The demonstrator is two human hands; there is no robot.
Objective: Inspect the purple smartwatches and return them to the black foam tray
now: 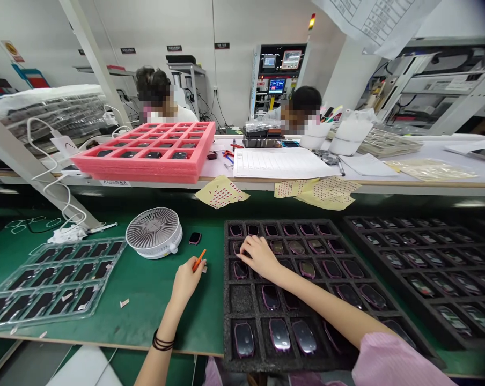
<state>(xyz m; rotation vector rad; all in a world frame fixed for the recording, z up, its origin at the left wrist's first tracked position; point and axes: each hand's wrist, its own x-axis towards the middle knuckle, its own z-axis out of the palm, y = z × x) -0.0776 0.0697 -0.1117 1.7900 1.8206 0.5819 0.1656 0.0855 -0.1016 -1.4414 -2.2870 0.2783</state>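
My left hand (189, 276) is closed around a slim orange stick-like tool (199, 259) above the green mat, with a small pale piece (204, 269) by the fingers. My right hand (262, 258) reaches over a black foam tray (241, 298), its thumb and fingers pinched at a watch body (237, 247) in the left column, second row from the back; the fingers partly cover it. Dark, purple-edged watch bodies fill most visible compartments, and my right forearm hides some. A loose watch body (195, 237) lies on the mat between the fan and the tray.
A white fan (154, 231) stands on the mat. At left is a clear plastic tray (117, 260) of dark parts; at right, another black foam tray (349, 228). A raised shelf holds a pink foam tray (146, 170) and papers (280, 162). Two people sit beyond.
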